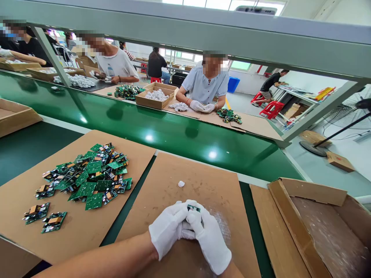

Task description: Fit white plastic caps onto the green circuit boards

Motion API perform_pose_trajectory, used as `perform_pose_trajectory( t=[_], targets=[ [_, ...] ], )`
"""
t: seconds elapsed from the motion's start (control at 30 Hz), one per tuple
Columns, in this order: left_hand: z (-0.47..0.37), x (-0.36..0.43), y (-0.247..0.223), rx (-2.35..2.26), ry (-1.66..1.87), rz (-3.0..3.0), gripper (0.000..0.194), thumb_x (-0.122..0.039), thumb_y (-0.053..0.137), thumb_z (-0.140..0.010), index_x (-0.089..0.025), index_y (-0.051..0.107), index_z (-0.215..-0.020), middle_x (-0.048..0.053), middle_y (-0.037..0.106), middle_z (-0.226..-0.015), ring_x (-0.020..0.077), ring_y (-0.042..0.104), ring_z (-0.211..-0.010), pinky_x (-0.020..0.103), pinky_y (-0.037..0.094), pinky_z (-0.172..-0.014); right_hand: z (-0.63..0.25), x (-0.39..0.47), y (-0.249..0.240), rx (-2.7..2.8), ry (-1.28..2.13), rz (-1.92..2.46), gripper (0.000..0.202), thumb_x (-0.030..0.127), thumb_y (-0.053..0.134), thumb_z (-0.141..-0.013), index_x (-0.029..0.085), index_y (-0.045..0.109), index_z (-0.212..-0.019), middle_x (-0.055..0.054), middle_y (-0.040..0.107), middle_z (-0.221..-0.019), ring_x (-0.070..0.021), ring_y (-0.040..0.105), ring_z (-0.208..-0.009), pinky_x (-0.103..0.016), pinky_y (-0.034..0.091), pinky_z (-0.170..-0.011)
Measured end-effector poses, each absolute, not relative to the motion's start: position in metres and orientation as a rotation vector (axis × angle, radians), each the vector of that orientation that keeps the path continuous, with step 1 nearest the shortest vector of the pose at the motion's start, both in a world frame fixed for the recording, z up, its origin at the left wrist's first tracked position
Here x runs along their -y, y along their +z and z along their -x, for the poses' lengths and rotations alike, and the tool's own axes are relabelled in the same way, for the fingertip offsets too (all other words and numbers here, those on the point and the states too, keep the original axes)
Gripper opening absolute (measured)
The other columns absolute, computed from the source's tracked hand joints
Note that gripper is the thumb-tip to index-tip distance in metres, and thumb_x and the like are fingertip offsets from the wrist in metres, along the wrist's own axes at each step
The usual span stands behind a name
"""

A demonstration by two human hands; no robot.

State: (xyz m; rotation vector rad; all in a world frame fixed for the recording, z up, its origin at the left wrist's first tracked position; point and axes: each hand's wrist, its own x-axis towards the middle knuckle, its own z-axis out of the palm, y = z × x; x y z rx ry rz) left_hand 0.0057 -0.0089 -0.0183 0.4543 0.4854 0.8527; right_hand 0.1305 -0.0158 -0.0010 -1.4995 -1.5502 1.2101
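Across the green belt point(185, 141), open carton point(153, 103) holds white pieces point(157, 95). Nearside, left hand point(169, 227) and right hand point(207, 237), gloved, grip a small board point(193, 208) over cardboard point(145, 208).

Single head-worn view, forward and down
From close above the left hand point(166, 229) and right hand point(211, 241), it faces across the green belt point(174, 136), under the grey beam point(185, 29), to the room's far side.

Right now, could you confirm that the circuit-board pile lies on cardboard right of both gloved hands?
Not quite: the head view shows the circuit-board pile on cardboard, left, not right, of the gloved left hand and right hand.
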Motion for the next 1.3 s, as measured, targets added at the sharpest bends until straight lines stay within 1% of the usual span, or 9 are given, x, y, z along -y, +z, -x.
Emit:
perform_pose_trajectory(
  t=[0.1, 0.2, 0.37, 0.6, 0.73, 0.9, 1.1, 1.2, 1.3],
  targets=[
    [-0.004, 0.008, -0.017, -0.444, 0.864, -0.469, 0.028, -0.031, 0.054, -0.08, -0.015, 0.055, -0.102, 0.009, 0.06, -0.087, 0.0152, 0.059, -0.074, 0.03, 0.048, -0.066, -0.132, 0.016, -0.002, 1.57, 1.179, 1.547, 0.042, 0.047, 0.051, -0.079, 0.023, 0.057, -0.112, -0.007, 0.063, -0.108, -0.025, 0.055, -0.104, -0.036, 0.042, -0.093],
    [-0.002, 0.007, -0.017, -0.468, 0.863, -0.498, 0.026, -0.026, 0.056, -0.078, -0.014, 0.057, -0.1, 0.008, 0.06, -0.083, 0.0136, 0.058, -0.072, 0.028, 0.048, -0.066, -0.133, 0.017, -0.001, 1.596, 1.171, 1.558, 0.04, 0.046, 0.051, -0.079, 0.023, 0.056, -0.112, -0.007, 0.062, -0.109, -0.0247, 0.055, -0.104, -0.035, 0.042, -0.093],
    [-0.001, 0.006, -0.013, -0.491, 0.839, -0.481, 0.026, -0.031, 0.055, -0.078, -0.013, 0.057, -0.096, 0.008, 0.058, -0.08, 0.0141, 0.058, -0.069, 0.03, 0.047, -0.067, -0.134, 0.017, 0.0, 1.622, 1.196, 1.532, 0.042, 0.047, 0.05, -0.079, 0.022, 0.056, -0.113, -0.006, 0.063, -0.109, -0.0232, 0.056, -0.102, -0.033, 0.043, -0.091],
    [0.001, 0.005, -0.008, -0.5, 0.796, -0.518, 0.022, -0.031, 0.058, -0.076, -0.014, 0.056, -0.09, 0.005, 0.056, -0.076, 0.0115, 0.057, -0.064, 0.022, 0.043, -0.059, -0.134, 0.015, 0.007, 1.645, 1.247, 1.434, 0.046, 0.054, 0.04, -0.082, 0.023, 0.057, -0.113, -0.006, 0.061, -0.112, -0.0224, 0.053, -0.108, -0.033, 0.039, -0.095],
    [0.002, 0.005, -0.007, -0.519, 0.764, -0.44, 0.024, -0.034, 0.057, -0.076, -0.015, 0.056, -0.09, 0.005, 0.056, -0.076, 0.0112, 0.057, -0.065, 0.019, 0.041, -0.057, -0.135, 0.013, 0.013, 1.688, 1.331, 1.348, 0.044, 0.052, 0.038, -0.084, 0.022, 0.058, -0.11, -0.003, 0.064, -0.105, -0.0194, 0.057, -0.1, -0.03, 0.043, -0.089],
    [0.0, 0.004, -0.005, -0.47, 0.815, -0.412, 0.019, -0.033, 0.056, -0.077, -0.016, 0.054, -0.086, 0.001, 0.052, -0.07, 0.0105, 0.056, -0.062, 0.025, 0.044, -0.062, -0.131, 0.012, 0.005, 1.783, 1.096, 1.452, 0.027, 0.039, 0.043, -0.086, 0.023, 0.058, -0.103, -0.003, 0.066, -0.093, -0.0172, 0.061, -0.084, -0.025, 0.047, -0.077],
    [0.003, 0.001, -0.008, -0.48, 0.73, -0.305, 0.017, -0.03, 0.058, -0.075, -0.016, 0.052, -0.082, 0.0, 0.051, -0.072, 0.0112, 0.057, -0.065, 0.02, 0.039, -0.056, -0.138, 0.01, 0.011, 1.678, 1.423, 1.189, 0.035, 0.041, 0.031, -0.09, 0.025, 0.056, -0.108, 0.0, 0.063, -0.104, -0.0164, 0.057, -0.099, -0.027, 0.043, -0.09],
    [0.004, 0.001, -0.012, -0.453, 0.715, -0.276, 0.015, -0.029, 0.057, -0.076, -0.017, 0.051, -0.082, 0.0, 0.052, -0.072, 0.0105, 0.057, -0.064, 0.023, 0.042, -0.062, -0.139, 0.009, 0.016, 1.759, 1.362, 1.277, 0.033, 0.041, 0.042, -0.086, 0.025, 0.058, -0.11, 0.0, 0.063, -0.107, -0.0189, 0.056, -0.101, -0.029, 0.042, -0.092],
    [0.004, 0.002, -0.015, -0.418, 0.728, -0.288, 0.016, -0.031, 0.054, -0.078, -0.016, 0.05, -0.082, 0.002, 0.056, -0.077, 0.0149, 0.06, -0.074, 0.031, 0.044, -0.074, -0.138, 0.009, 0.01, 1.749, 1.272, 1.343, 0.036, 0.042, 0.047, -0.082, 0.025, 0.059, -0.112, -0.002, 0.063, -0.107, -0.0213, 0.056, -0.102, -0.029, 0.042, -0.091]
  ],
)
